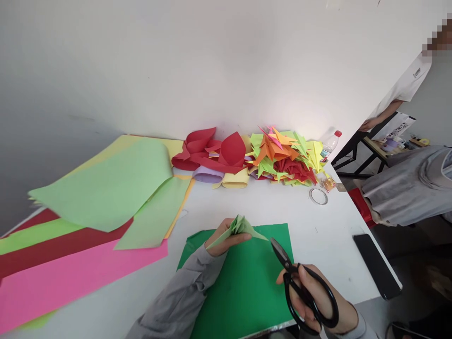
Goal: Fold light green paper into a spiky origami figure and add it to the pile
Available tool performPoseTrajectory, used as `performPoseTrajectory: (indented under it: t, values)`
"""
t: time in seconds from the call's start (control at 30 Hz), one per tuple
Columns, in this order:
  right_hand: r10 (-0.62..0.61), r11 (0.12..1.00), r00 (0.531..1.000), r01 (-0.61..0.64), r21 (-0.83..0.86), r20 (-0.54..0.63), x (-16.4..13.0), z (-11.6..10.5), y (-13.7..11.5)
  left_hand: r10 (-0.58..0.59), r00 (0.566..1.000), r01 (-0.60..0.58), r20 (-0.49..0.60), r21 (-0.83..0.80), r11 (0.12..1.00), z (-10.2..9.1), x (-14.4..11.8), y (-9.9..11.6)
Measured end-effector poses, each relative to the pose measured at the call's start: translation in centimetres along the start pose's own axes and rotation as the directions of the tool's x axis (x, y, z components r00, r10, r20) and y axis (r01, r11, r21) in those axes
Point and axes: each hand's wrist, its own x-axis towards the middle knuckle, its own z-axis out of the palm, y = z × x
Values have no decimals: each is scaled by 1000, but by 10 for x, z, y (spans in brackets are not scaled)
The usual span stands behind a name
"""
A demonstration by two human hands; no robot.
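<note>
One pair of black-handled metal scissors (303, 287) is showing, and one small folded light-green paper piece (238, 228). One dark-green paper sheet (243, 287) is lying on the white counter (318, 235). One roll of clear tape (318, 196), one black phone (376, 264) and one clear plastic bottle with a red cap (331, 143) are sitting there too. One heap of folded coloured paper shapes (282, 157) is too tangled to count. Two large light-green sheets (113, 188) are lying at the left.

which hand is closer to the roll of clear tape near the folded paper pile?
Right. The right hand, holding black scissors, sits below and slightly left of the clear tape roll. The left hand, gripping a folded light-green paper piece, lies farther off to the tape's left.
</note>
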Motion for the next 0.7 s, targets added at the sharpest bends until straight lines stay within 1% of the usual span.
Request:
performPoseTrajectory:
  t: [0.1, 0.2, 0.33, 0.47, 0.63, 0.7]
  values:
    - [-28, 997, 999, 30, 66, -24, 1, -3, 8, -44, 996, 40, -82, -53, 998, 4, 1, 0]
    - [-42, 996, 999, 42, 84, 4, 1, -3, 17, -81, 988, 62, -130, -144, 988, 9, 1, 1]
    - [-23, 990, 999, 17, 139, 44, 3, -4, 23, -63, 990, 37, -126, -203, 979, 12, 0, 3]
    - [24, 980, 995, -43, 192, 96, 7, -4, 24, -86, 990, 59, -110, -232, 971, 12, 0, 4]
    - [-63, 982, 983, 31, 185, 172, 16, -5, 32, -109, 987, 73, -118, -270, 960, 11, 1, 2]
    - [-59, 983, 974, 18, 182, 219, 20, -6, 34, -123, 986, 85, -116, -284, 955, 11, 1, 0]
